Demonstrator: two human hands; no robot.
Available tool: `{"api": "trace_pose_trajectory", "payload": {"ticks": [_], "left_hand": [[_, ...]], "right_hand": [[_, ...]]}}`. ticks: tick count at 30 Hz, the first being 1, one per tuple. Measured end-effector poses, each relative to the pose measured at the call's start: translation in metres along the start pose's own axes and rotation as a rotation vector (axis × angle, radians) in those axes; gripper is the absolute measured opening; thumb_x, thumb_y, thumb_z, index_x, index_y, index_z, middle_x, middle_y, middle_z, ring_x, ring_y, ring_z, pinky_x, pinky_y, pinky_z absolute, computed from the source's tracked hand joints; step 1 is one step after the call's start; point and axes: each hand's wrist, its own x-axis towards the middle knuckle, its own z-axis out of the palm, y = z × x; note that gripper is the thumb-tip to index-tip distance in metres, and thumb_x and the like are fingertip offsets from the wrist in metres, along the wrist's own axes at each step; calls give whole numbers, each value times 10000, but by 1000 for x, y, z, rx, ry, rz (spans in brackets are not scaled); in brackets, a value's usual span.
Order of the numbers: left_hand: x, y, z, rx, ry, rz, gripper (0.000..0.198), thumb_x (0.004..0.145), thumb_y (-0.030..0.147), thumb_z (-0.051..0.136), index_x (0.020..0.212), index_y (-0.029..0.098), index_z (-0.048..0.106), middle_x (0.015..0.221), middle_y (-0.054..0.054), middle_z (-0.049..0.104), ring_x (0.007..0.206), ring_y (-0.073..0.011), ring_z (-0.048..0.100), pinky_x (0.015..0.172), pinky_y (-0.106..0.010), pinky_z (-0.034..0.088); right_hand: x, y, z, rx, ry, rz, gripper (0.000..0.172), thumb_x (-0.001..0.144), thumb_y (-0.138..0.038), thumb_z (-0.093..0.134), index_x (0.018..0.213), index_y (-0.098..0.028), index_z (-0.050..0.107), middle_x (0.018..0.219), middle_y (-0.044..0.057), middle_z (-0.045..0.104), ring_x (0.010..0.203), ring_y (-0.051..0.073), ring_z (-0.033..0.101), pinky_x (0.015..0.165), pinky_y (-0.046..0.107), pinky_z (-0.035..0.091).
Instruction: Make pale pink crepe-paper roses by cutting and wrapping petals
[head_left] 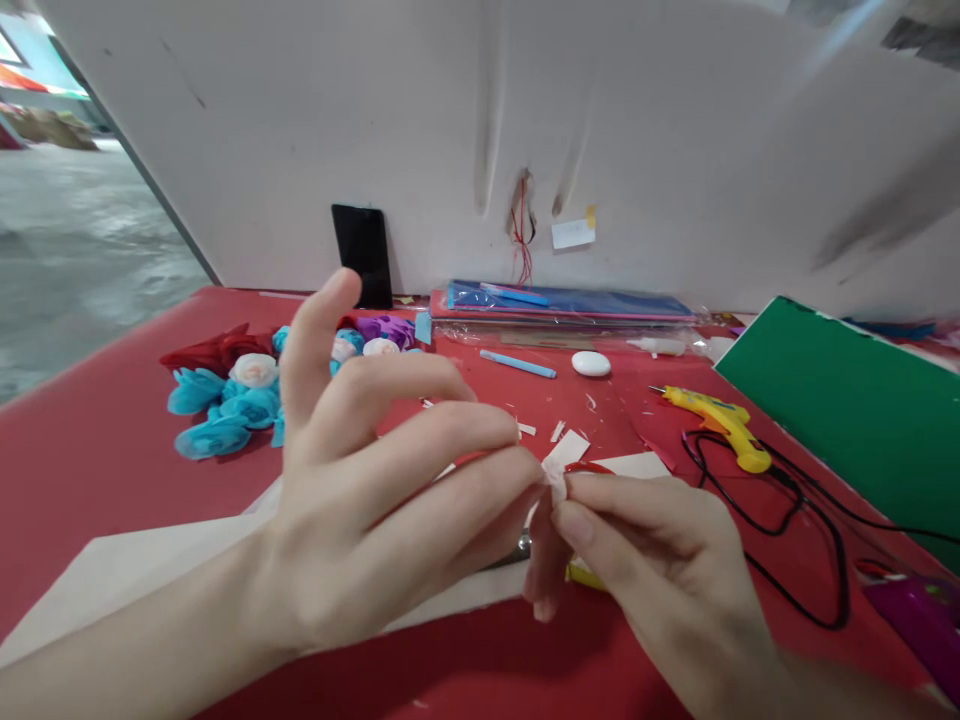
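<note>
My right hand (660, 570) pinches a small crumpled piece of white paper (556, 478) between thumb and forefinger. On the paper's other side, my left hand (390, 500) has its fingertips closed on it, with the little finger raised. Beneath the hands lie cream paper sheets (112, 575). Partly hidden behind the fingers is a tool with a red handle (589, 467) and a shiny metal part, perhaps scissors. A bit of yellow shows under my right hand, too covered to name. Small white paper scraps (526, 429) are scattered just beyond.
Blue, white, red and purple flowers (225, 410) are heaped at left. A phone (364, 255) leans on the wall. Packaged sheets (570, 300), a blue pen (517, 363) and a white oval object (591, 363) lie behind. At right are a yellow glue gun (716, 420), black cord and green board (847, 410).
</note>
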Motion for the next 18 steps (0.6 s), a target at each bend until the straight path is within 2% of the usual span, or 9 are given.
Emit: {"api": "trace_pose_trajectory", "payload": {"ticks": [3,6,8,12,15,18], "left_hand": [[-3,-1,4,81,-58,118,109,847,188,668,784,240,596,715,75,683,827,-162,567,1212,-436,286],[-5,0,7,80,-54,87,119,897,214,616,789,234,572,743,70,687,843,-169,542,1208,-489,266],[-4,2,8,69,-35,76,120,899,226,623,795,236,563,742,73,677,848,-167,523,1215,-484,237],[0,7,4,-139,-142,-75,134,857,106,568,820,234,555,743,64,652,829,-153,515,1208,-473,192],[2,8,-2,-399,-229,-231,204,885,72,464,853,238,576,767,54,643,800,-145,541,1111,-408,308],[4,8,-5,-583,-330,-352,226,944,139,419,866,239,606,779,55,656,778,-132,567,880,-292,440]], "right_hand": [[1,1,1,43,4,54,314,890,-182,555,589,-160,639,514,9,647,472,89,617,500,145,560],[1,2,1,32,10,62,316,895,-195,571,588,-158,635,531,9,651,483,89,621,503,142,554],[1,5,-1,16,5,26,323,914,-183,563,602,-159,645,539,6,658,483,90,626,498,138,550],[5,14,-8,-67,-33,-240,252,908,-84,573,699,-170,685,632,12,724,568,125,696,570,172,587],[12,21,-15,-121,-23,-380,216,898,-39,586,809,-192,710,722,10,762,649,141,720,638,201,598],[20,27,-20,-149,-61,-442,182,940,-108,580,834,-200,696,727,11,734,656,137,684,620,222,570]]}}
